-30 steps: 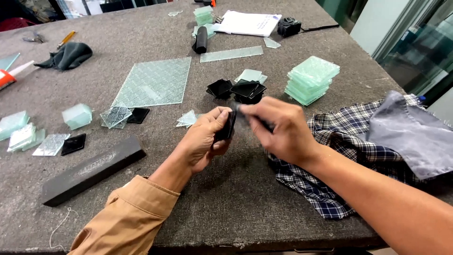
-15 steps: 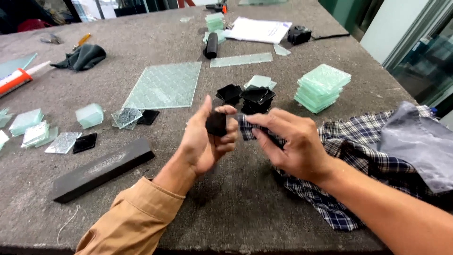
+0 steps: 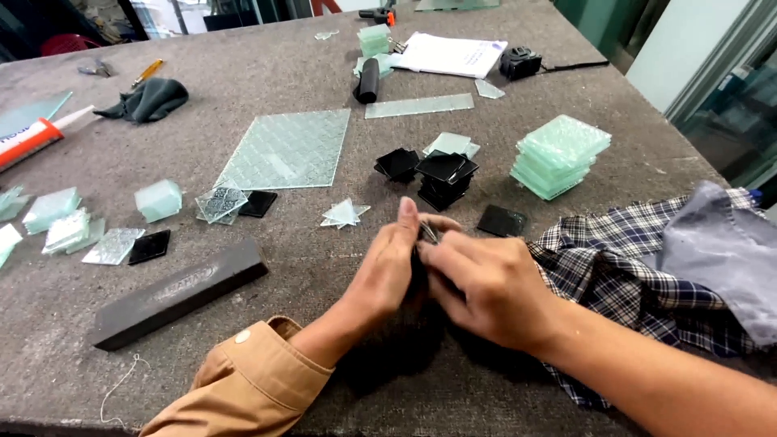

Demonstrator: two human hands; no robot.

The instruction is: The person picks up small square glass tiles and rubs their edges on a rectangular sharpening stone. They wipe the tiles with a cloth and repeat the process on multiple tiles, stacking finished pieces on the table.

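My left hand (image 3: 387, 271) and my right hand (image 3: 486, 283) meet at the middle of the grey table (image 3: 267, 388), both closed around a small stack of black square tiles (image 3: 421, 263) that is mostly hidden between my fingers. Just beyond my hands stand two piles of black tiles (image 3: 443, 176), and a single black tile (image 3: 502, 220) lies flat to their right. A stack of pale green glass squares (image 3: 558, 155) sits at the right.
A large patterned glass sheet (image 3: 287, 150) lies behind. A dark long block (image 3: 178, 293) rests at the left near small glass pieces (image 3: 158, 200). Plaid cloth (image 3: 623, 275) and grey cloth (image 3: 720, 251) cover the right. A sealant tube (image 3: 36, 139) lies far left.
My hands have dropped from a raised position down to the tabletop and closed tighter together around the black tiles. The camera view has shifted slightly.
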